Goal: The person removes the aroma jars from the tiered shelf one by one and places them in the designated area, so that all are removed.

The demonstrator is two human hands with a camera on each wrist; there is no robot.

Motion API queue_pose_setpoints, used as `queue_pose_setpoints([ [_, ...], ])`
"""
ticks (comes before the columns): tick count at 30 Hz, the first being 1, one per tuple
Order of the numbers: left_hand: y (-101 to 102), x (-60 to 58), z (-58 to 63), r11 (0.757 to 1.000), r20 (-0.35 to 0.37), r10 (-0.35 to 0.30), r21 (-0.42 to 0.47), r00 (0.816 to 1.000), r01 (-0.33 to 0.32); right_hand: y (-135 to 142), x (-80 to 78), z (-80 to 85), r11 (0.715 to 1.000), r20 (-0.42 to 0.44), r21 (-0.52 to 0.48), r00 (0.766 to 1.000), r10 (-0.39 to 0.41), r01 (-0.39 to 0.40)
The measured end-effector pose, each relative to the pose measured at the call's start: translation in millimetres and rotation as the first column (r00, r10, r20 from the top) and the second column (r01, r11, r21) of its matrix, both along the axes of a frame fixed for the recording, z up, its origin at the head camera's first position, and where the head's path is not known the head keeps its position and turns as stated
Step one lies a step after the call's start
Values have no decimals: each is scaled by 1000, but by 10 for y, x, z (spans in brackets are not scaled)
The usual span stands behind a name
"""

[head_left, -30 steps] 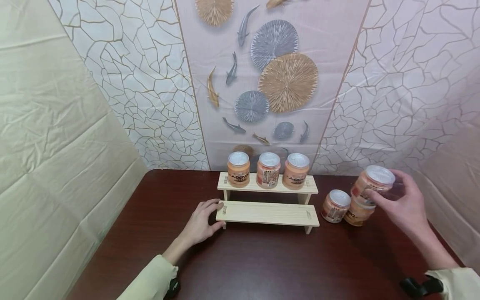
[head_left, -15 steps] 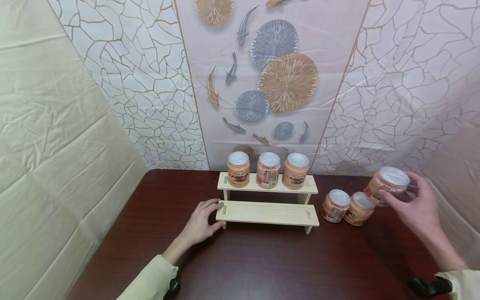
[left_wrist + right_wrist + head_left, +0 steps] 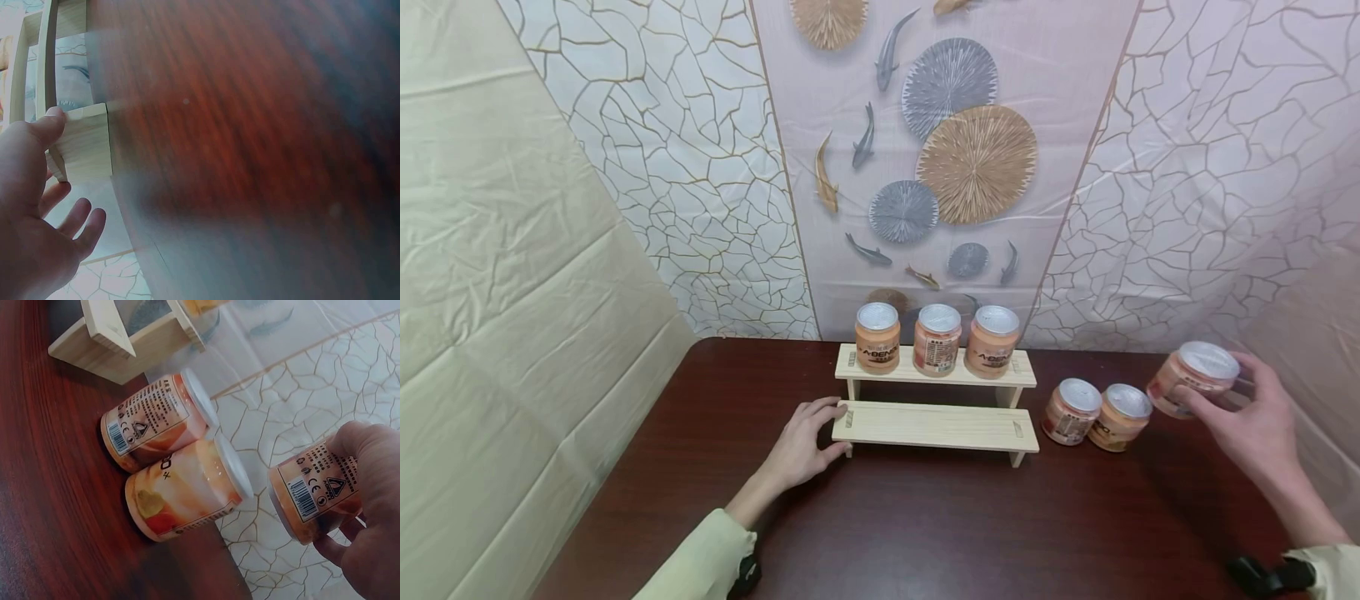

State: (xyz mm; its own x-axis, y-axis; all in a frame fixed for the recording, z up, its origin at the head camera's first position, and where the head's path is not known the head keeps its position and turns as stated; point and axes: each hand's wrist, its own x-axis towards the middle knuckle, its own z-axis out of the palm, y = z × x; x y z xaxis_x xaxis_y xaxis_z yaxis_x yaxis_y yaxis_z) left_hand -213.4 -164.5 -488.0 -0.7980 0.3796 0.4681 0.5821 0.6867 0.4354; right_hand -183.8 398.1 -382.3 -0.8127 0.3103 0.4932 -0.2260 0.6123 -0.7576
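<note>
On the right, my right hand (image 3: 1255, 417) grips an orange-labelled jar (image 3: 1193, 379) with a silver lid, thumb on the near side. The right wrist view shows the held jar (image 3: 312, 487) raised off the table, its barcode label visible. Two similar jars, one with a printed text label (image 3: 1070, 417) and one with a yellow-orange label (image 3: 1116, 425), stand side by side left of it. My left hand (image 3: 797, 446) pinches the left end of a two-tier wooden rack (image 3: 932, 427) at its lower shelf. In the left wrist view, the thumb (image 3: 53, 122) lies against the shelf's edge.
Three more jars, a left one (image 3: 877, 340), a middle one (image 3: 937, 342) and a right one (image 3: 992, 343), stand in a row on the rack's upper shelf. The dark table (image 3: 925, 533) meets a patterned cloth backdrop (image 3: 722, 167) behind and a pale cloth (image 3: 535, 333) at left.
My right hand has carried its jar to the right and slightly lower, uncovering the yellow-orange jar it overlapped. My left hand stays in place at the rack.
</note>
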Motion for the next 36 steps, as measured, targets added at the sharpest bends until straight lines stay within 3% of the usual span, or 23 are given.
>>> queue_pose_setpoints([
  [6,0,0,10,1000,26,5,-5,1000,-5,34,15,-41,1000,-6,11,1000,-24,24],
  [14,8,10,17,1000,7,7,9,1000,-7,119,-17,-135,997,-6,49,999,-53,53],
  [26,7,13,24,1000,4,-4,15,1000,4,227,3,-349,999,100,34,994,-33,30],
  [36,5,3,14,1000,-11,2,1,1000,-2,231,-16,-519,999,116,47,993,-7,2],
])
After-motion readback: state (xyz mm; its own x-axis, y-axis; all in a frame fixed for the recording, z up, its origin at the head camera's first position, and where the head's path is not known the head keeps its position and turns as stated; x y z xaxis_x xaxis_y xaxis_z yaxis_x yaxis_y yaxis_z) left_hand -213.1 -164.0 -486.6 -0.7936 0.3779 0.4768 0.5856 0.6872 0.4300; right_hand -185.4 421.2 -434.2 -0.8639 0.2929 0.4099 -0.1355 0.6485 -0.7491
